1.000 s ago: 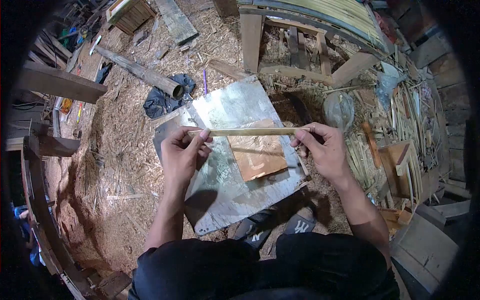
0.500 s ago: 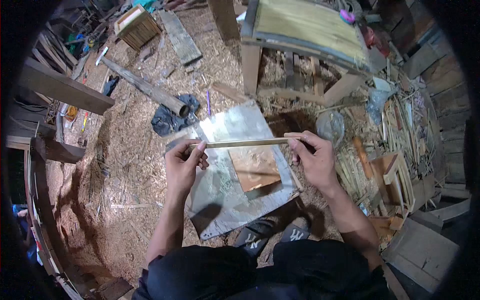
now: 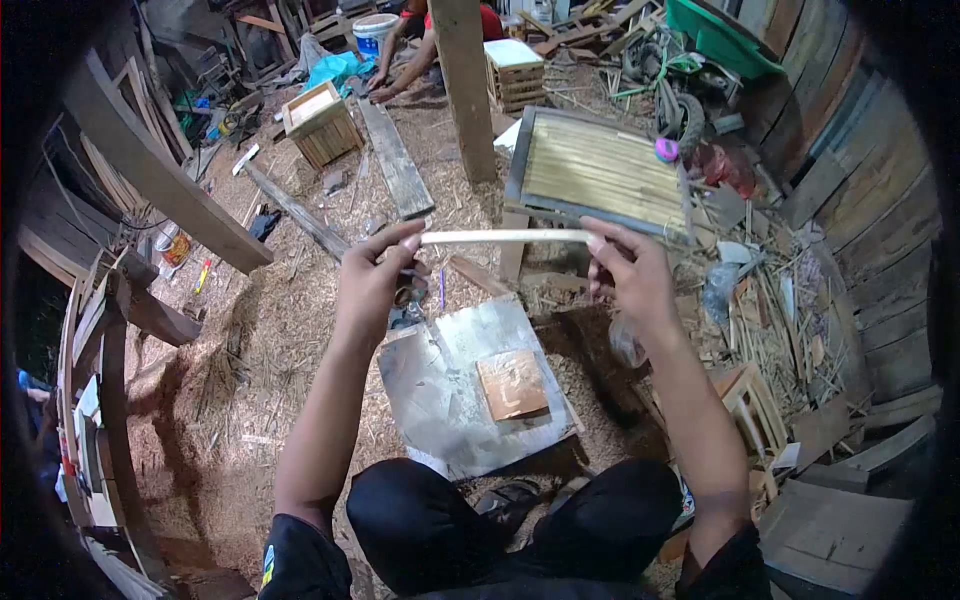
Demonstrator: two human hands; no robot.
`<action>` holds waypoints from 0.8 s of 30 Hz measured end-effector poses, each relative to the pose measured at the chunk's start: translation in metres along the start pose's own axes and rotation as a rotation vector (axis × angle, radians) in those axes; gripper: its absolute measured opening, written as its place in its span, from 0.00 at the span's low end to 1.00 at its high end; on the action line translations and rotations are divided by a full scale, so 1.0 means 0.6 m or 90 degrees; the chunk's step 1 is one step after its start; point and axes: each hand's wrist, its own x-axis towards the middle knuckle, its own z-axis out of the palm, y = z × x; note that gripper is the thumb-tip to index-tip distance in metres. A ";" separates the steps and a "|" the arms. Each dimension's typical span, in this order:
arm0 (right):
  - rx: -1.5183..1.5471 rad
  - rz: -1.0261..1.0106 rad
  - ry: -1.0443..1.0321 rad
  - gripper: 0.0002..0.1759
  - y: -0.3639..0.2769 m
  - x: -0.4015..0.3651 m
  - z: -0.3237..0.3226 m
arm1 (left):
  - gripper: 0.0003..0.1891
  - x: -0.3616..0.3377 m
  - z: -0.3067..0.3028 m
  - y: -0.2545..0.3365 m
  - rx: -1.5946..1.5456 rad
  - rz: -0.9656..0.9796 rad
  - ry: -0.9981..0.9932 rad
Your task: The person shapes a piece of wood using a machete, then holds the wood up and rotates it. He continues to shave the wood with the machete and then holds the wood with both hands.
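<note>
Right now a thin pale bamboo strip (image 3: 505, 237) is held up level in the air, well above the floor, one end in each of the person's hands. The left hand (image 3: 375, 275) is closed to a pinch, thumb and forefinger nipping the strip's left tip with the other fingers curled in. The right hand (image 3: 625, 270) does the same at the right tip, its spare fingers loosely bent. By the look of it, the step in hand is a check of the strip along its length, for straightness or evenness. Any further handling calls for a light, even pinch at both ends, since so slender a piece would likely bow or twist under pressure.

Below the hands a dull metal sheet (image 3: 440, 400) lies on the shavings-covered floor (image 3: 250, 400), with a brown square board (image 3: 512, 384) resting on it, and a pair of dark sandals (image 3: 505, 497) sits at its near edge. Beyond the strip stand a framed panel of bamboo slats (image 3: 600, 170), a wooden post (image 3: 462, 90), a slatted crate (image 3: 322, 125) and a long plank (image 3: 392, 165). At the far end another person's arm (image 3: 400, 80) reaches down to the floor.

No brand, label or writing can be read: a small coloured patch on the left sleeve (image 3: 268, 565) is too small to make out
</note>
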 end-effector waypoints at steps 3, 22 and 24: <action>0.005 -0.045 0.035 0.16 -0.053 0.043 0.001 | 0.19 0.032 0.021 0.050 -0.041 0.042 0.026; 0.122 -0.080 0.151 0.14 -0.033 -0.002 0.034 | 0.15 0.043 0.048 0.012 -0.219 0.046 0.057; 0.161 -0.073 0.170 0.13 -0.032 -0.002 0.026 | 0.15 0.042 0.053 0.006 -0.220 0.032 0.050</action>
